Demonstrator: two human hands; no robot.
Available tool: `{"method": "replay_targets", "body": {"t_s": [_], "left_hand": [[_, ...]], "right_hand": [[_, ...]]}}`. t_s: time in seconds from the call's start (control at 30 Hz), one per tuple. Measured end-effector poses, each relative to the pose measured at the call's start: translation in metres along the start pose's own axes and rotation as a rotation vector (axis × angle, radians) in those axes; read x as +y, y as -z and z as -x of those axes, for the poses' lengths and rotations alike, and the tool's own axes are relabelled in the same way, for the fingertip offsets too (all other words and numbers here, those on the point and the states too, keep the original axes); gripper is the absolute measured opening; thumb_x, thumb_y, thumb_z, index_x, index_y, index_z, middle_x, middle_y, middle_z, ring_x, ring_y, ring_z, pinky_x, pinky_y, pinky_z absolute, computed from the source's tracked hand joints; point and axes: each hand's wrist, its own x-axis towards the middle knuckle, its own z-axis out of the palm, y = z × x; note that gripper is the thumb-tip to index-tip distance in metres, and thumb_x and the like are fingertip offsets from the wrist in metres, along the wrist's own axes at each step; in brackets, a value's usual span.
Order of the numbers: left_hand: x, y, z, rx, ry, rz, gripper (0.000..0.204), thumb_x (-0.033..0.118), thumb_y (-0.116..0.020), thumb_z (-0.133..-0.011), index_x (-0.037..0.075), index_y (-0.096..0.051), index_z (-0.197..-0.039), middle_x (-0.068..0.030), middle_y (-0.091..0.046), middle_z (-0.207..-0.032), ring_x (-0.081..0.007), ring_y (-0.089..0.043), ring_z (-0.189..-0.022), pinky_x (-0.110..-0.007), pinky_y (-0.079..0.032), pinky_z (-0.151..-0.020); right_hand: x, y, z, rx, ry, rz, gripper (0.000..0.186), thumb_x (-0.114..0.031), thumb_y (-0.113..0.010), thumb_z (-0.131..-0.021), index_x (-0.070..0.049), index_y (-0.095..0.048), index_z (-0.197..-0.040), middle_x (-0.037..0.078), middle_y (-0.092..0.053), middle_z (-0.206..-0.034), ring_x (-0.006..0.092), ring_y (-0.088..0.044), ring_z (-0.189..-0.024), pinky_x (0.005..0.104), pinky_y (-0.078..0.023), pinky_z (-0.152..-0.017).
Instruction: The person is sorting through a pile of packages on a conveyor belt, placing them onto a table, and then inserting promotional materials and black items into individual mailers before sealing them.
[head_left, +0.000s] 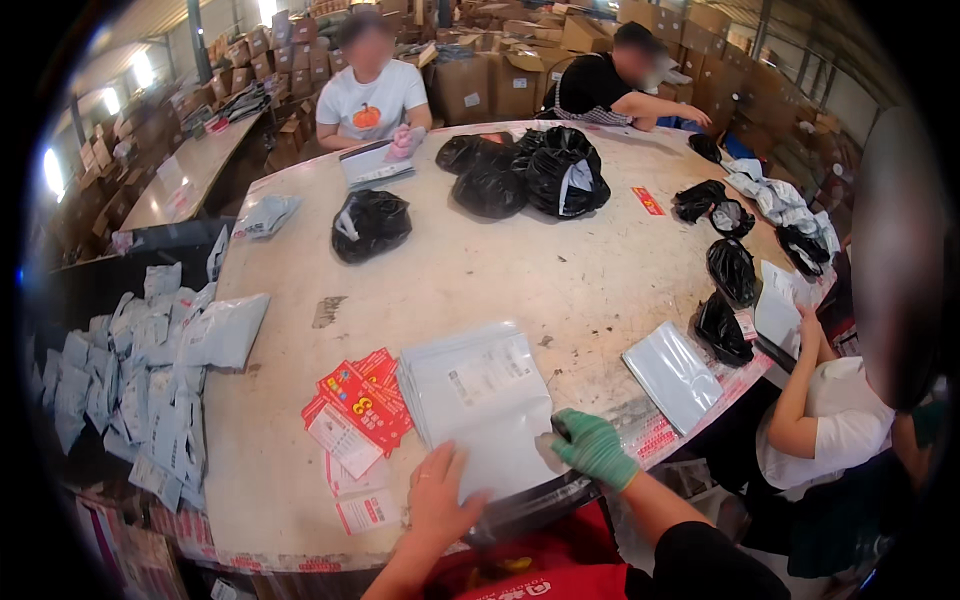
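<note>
A stack of pale grey plastic mailing bags (475, 372) lies on the table in front of me, the top one with a printed label. My left hand (440, 495), bare, rests at its lower left corner with the fingers stretched out and apart. In a green knit glove, my right hand (597, 448) is closed at the right edge of the bags, fingertips on the top bag's border. Red printed cards (365, 400) and white slips (346, 442) lie left of the stack. Black plastic (530, 508) shows under the near edge.
Filled grey parcels (150, 370) are heaped at left. Several black plastic bundles (370, 226) lie on the table (450, 270). Another mailer stack (673, 375) sits at right. One person (372, 95) sits opposite, another (615, 80) leans at far right, a third (825, 420) works close by.
</note>
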Motion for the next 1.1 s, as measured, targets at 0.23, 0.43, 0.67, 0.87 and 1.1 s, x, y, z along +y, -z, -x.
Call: {"method": "replay_targets", "body": {"t_s": [0.23, 0.43, 0.67, 0.87, 1.1], "left_hand": [[0.005, -0.011, -0.021, -0.127, 0.000, -0.085, 0.072, 0.031, -0.076, -0.070, -0.003, -0.049, -0.127, -0.0246, -0.041, -0.138, -0.0425, -0.038, -0.128, -0.051, -0.027, -0.105], [0.009, -0.007, -0.019, -0.250, 0.071, -0.120, 0.076, 0.034, -0.077, -0.067, -0.002, -0.049, -0.128, -0.0227, -0.041, -0.139, -0.0399, -0.037, -0.131, -0.051, -0.025, -0.106], [0.015, -0.002, -0.028, -0.299, 0.145, -0.074, 0.074, 0.024, -0.079, -0.063, 0.004, -0.050, -0.128, -0.0211, -0.045, -0.136, -0.0382, -0.041, -0.128, -0.049, -0.033, -0.104], [0.012, -0.001, -0.030, -0.305, 0.180, -0.090, 0.067, 0.043, -0.074, -0.069, 0.001, -0.057, -0.120, -0.0221, -0.046, -0.135, -0.0369, -0.040, -0.130, -0.049, -0.029, -0.105], [0.020, 0.004, -0.037, -0.265, 0.006, -0.067, 0.058, 0.036, -0.064, -0.082, 0.007, -0.051, -0.130, -0.0204, -0.041, -0.140, -0.0339, -0.035, -0.133, -0.050, -0.026, -0.108]], "right_hand": [[0.074, 0.011, -0.136, 0.546, 0.016, -0.310, 0.047, -0.015, -0.067, -0.079, -0.005, -0.052, -0.123, 0.015, -0.058, -0.117, 0.0262, -0.061, -0.101, 0.0337, -0.050, -0.087], [0.094, 0.020, -0.298, 0.965, 0.047, -0.097, 0.069, -0.015, -0.069, -0.074, -0.007, -0.036, -0.135, 0.025, -0.042, -0.133, 0.0322, -0.053, -0.112, 0.0410, -0.043, -0.096], [0.144, 0.044, -0.421, 1.018, -0.094, 0.177, 0.038, -0.027, -0.067, -0.075, -0.008, -0.064, -0.108, 0.025, -0.049, -0.128, 0.0412, -0.044, -0.118, 0.0484, -0.038, -0.099], [0.131, 0.007, -0.359, 0.991, 0.504, 0.569, 0.033, -0.020, -0.060, -0.081, -0.001, -0.059, -0.108, 0.019, -0.060, -0.104, 0.0379, -0.056, -0.100, 0.0466, -0.045, -0.086], [0.056, 0.092, -0.187, 0.655, 0.350, -0.771, 0.039, -0.006, -0.047, -0.093, 0.004, -0.048, -0.131, 0.012, -0.053, -0.129, 0.0185, -0.052, -0.114, 0.0305, -0.040, -0.100]]}}
